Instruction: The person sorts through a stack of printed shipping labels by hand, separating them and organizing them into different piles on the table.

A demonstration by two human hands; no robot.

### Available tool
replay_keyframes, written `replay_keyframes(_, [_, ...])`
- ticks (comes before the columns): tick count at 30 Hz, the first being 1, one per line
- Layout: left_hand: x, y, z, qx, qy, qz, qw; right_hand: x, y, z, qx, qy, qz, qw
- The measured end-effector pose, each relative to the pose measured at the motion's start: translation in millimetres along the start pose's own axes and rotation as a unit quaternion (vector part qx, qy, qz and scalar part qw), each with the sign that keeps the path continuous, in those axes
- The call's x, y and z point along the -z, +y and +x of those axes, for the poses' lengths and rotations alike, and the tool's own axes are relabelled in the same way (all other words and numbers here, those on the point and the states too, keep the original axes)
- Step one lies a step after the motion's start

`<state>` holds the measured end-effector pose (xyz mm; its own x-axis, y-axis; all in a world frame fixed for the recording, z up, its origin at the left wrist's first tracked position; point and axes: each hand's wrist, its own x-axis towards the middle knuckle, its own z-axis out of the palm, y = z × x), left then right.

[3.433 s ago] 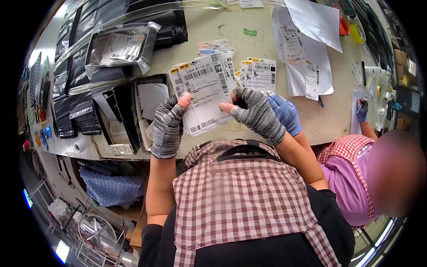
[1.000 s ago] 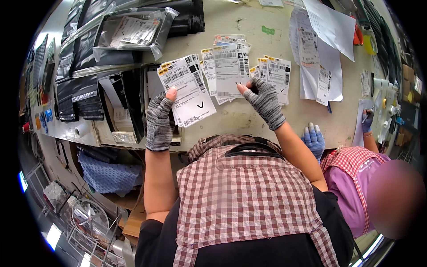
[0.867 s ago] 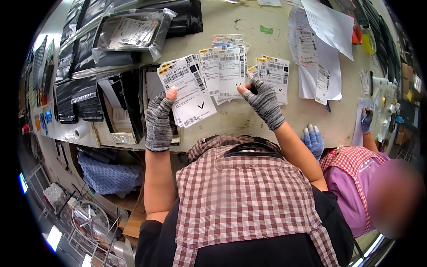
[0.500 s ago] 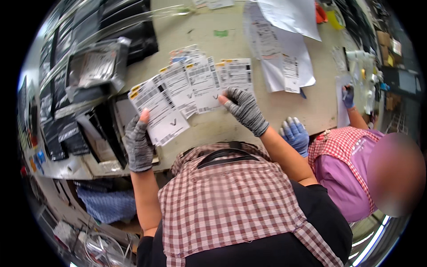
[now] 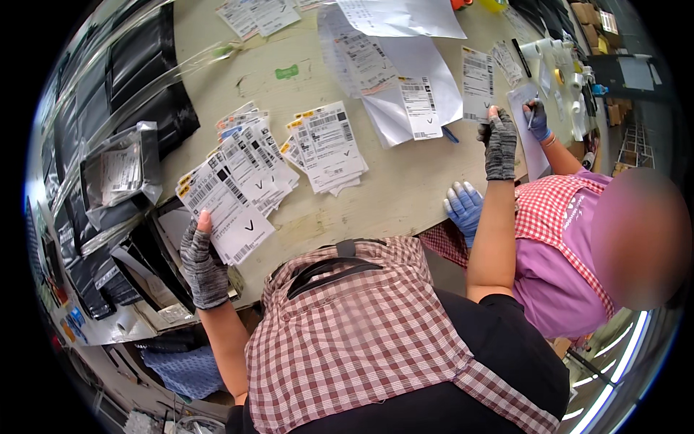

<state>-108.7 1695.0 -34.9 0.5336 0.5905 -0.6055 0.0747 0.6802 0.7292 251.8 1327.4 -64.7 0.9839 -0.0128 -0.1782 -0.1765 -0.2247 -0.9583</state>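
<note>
- Right hand (image 5: 498,150) has swung out from the label stack (image 5: 329,141) to the right side of the table (image 5: 376,217), where it holds one shipping label (image 5: 478,81); the camera view has shifted too.
- That label is pinched at its near edge between thumb and fingers, probably because this leaves the print uncovered; whether its far end touches the table I cannot tell.
- Left hand (image 5: 200,264) pinches a fanned bunch of labels (image 5: 230,213) by the near left edge, thumb on top, a hold that likely keeps them together.
- Beyond the bunch lies a loose label pile (image 5: 254,155), left of the stack; any contact with the bunch is unclear.
- Left forearm (image 5: 230,347) slants forward and left; right forearm (image 5: 493,231) points nearly straight forward, wrist fairly straight, fingers curled.
- Just right of the right hand is a co-worker's gloved hand (image 5: 536,120).
</note>
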Motion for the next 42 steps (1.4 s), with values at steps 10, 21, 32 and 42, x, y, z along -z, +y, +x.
replay_keyframes(10, [-9,-2,4,-0.005,-0.014,0.055,0.998,3,42,64,0.048,0.004,-0.349,0.936])
replay_keyframes(21, [-42,-3,0,-0.018,0.002,0.043,0.999,-9,33,50,0.038,-0.014,-0.124,0.991])
replay_keyframes(32, [-54,-7,-1,0.011,-0.029,0.052,0.998,-55,32,-28,0.155,0.003,-0.526,0.836])
replay_keyframes(42, [-47,-2,-12,0.032,-0.035,0.042,0.998,-179,-54,-184,0.123,-0.472,-0.117,0.865])
